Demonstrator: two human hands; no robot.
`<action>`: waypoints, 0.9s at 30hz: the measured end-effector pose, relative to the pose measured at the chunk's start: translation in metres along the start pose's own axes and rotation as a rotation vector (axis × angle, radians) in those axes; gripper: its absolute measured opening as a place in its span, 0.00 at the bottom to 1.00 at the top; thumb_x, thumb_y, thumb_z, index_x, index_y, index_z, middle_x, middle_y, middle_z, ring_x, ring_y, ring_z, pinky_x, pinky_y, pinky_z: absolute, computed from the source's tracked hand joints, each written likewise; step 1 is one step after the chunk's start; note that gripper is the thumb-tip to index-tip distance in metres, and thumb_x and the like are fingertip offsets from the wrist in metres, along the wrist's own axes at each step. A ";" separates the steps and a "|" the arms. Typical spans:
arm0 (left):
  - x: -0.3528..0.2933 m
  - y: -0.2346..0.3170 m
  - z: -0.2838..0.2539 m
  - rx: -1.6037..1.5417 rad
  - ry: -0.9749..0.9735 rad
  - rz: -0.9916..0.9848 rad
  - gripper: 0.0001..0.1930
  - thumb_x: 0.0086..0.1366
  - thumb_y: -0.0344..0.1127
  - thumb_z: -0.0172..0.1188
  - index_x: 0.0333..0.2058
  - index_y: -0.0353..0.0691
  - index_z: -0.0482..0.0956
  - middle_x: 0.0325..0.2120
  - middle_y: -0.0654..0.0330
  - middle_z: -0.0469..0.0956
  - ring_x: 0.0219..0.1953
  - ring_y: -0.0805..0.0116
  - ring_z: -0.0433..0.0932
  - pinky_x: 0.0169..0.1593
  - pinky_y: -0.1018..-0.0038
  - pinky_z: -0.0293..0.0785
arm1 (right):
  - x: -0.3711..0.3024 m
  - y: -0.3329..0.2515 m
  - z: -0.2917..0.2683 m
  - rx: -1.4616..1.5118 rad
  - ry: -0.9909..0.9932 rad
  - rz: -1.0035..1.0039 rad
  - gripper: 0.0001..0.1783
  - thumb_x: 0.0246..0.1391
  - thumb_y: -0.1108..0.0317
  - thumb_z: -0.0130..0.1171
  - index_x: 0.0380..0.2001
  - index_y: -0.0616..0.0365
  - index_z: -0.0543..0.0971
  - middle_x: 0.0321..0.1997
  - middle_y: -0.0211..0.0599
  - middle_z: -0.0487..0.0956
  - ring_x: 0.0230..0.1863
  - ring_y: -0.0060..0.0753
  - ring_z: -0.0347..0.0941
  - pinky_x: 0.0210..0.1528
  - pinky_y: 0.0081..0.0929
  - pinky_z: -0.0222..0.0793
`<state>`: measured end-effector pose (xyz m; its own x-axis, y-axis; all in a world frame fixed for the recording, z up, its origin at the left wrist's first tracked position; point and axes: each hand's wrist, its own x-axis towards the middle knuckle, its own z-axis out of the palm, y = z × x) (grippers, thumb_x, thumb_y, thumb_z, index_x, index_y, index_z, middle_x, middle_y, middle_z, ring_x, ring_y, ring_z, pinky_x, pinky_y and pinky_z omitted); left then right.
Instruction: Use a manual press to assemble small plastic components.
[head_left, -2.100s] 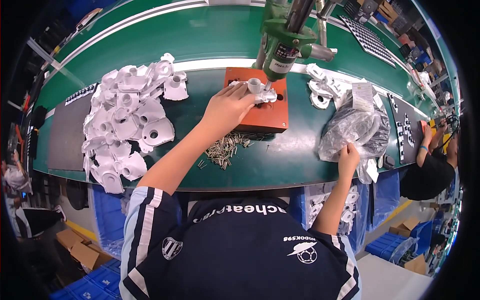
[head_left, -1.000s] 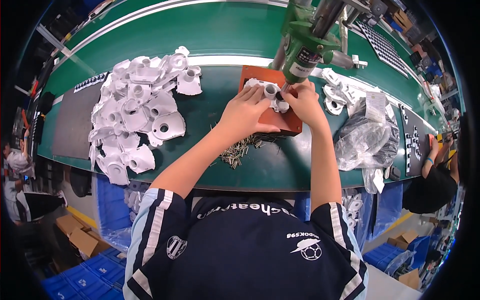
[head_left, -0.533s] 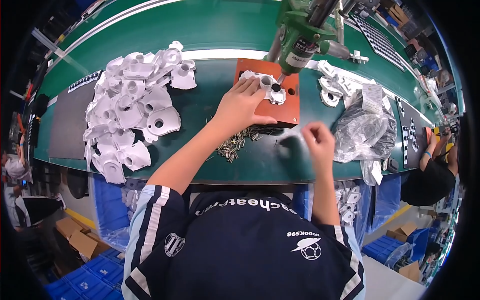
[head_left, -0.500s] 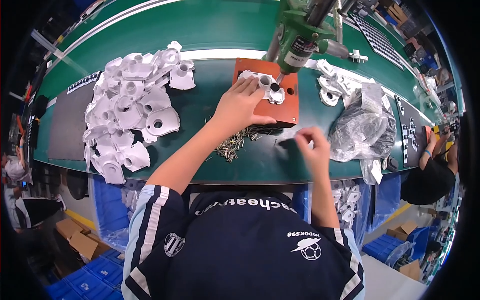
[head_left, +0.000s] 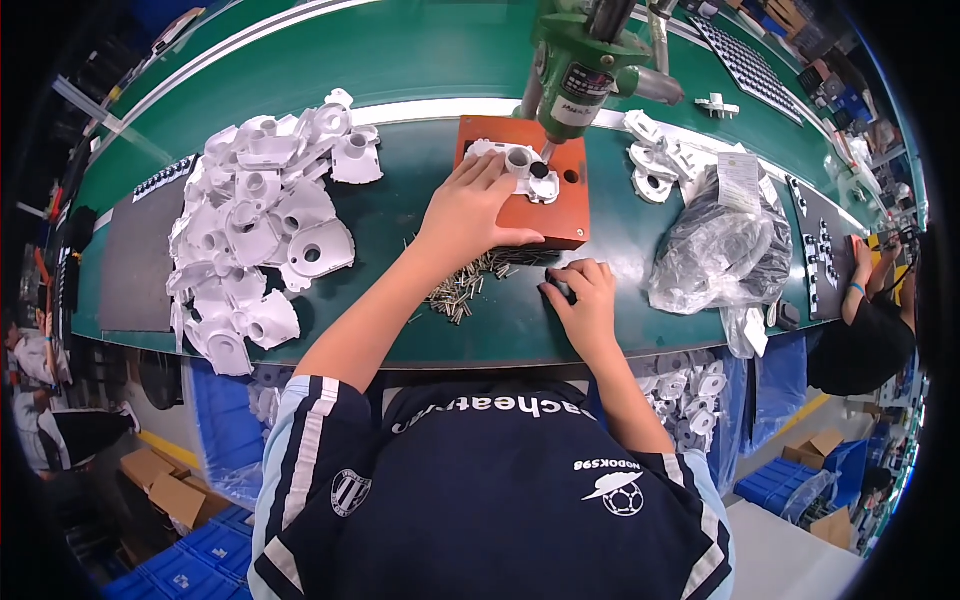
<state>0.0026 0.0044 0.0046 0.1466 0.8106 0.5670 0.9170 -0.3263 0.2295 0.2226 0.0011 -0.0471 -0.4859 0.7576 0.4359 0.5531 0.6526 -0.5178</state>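
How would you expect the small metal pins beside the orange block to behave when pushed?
The metal pins would probably roll, being slender and rod-like. They look stiff, being straight and metallic. Their loose heap would likely scatter.

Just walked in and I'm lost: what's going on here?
A person's left hand lies on a white part set on an orange block at a green press. The right hand is at the tabletop near loose metal pins; whether it holds one is unclear.
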 end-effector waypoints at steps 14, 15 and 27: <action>0.000 0.001 0.000 -0.026 0.018 -0.008 0.35 0.41 0.60 0.67 0.37 0.33 0.74 0.46 0.44 0.72 0.53 0.51 0.70 0.59 0.61 0.62 | 0.018 -0.011 -0.012 0.197 0.084 -0.043 0.07 0.41 0.81 0.61 0.28 0.62 0.78 0.26 0.37 0.75 0.28 0.34 0.73 0.31 0.26 0.69; -0.001 0.000 0.000 -0.026 0.018 -0.010 0.35 0.41 0.60 0.67 0.37 0.33 0.74 0.46 0.44 0.72 0.53 0.51 0.70 0.59 0.61 0.62 | 0.024 -0.012 -0.017 0.180 0.051 -0.047 0.07 0.41 0.81 0.60 0.28 0.62 0.78 0.26 0.37 0.75 0.28 0.34 0.73 0.31 0.26 0.70; -0.002 -0.001 0.001 -0.032 0.013 -0.025 0.35 0.41 0.60 0.67 0.38 0.33 0.74 0.46 0.44 0.72 0.54 0.51 0.69 0.59 0.61 0.62 | 0.015 -0.020 -0.030 0.005 -0.392 -0.063 0.08 0.39 0.76 0.58 0.28 0.63 0.75 0.31 0.39 0.72 0.32 0.42 0.72 0.33 0.34 0.70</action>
<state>0.0014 0.0037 0.0022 0.1187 0.8121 0.5713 0.9080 -0.3216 0.2686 0.2251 -0.0001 -0.0082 -0.7410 0.6538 0.1532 0.5111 0.6971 -0.5028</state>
